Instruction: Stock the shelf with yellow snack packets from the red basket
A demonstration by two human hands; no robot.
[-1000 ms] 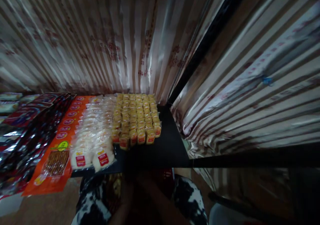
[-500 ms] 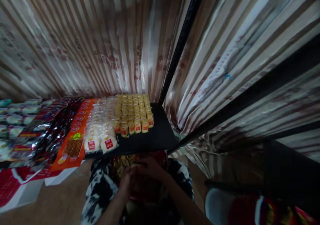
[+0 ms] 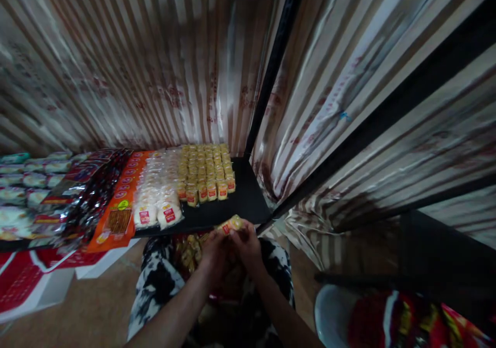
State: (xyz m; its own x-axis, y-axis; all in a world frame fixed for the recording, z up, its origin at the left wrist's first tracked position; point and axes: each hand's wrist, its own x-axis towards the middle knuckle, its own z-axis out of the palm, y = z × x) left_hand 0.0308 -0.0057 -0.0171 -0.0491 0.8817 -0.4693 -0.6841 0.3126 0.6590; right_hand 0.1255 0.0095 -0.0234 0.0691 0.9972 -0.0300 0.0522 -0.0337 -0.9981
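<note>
Between my two hands is a small yellow wrapped snack cake (image 3: pixel 231 225) with a red label, held just in front of the shelf's edge. The fingers of my left hand (image 3: pixel 214 246) grip its left end, and those of my right hand (image 3: pixel 248 242) pinch its right end. Below them, in my lap, a dark red container or bag holds more yellow wrapped pieces (image 3: pixel 188 252); its shape is hard to make out in the dim light. Similar yellow wrapped cakes (image 3: pixel 205 167) stand in tight rows on the black shelf (image 3: pixel 246 203) ahead.
Left of the cakes lie white round wrapped buns (image 3: pixel 169 214), an orange snack packet (image 3: pixel 120 214), dark shiny packets (image 3: pixel 91 195) and white packs (image 3: pixel 15 195). Red-and-white baskets (image 3: pixel 46 286) sit underneath. A black post (image 3: pixel 271 79) and striped curtain (image 3: pixel 186 69) rise behind. At right is a pale tub (image 3: pixel 333 312).
Both hands have risen from the container in my lap toward the shelf edge, and a yellow snack cake now shows between them. The view has shifted slightly.
</note>
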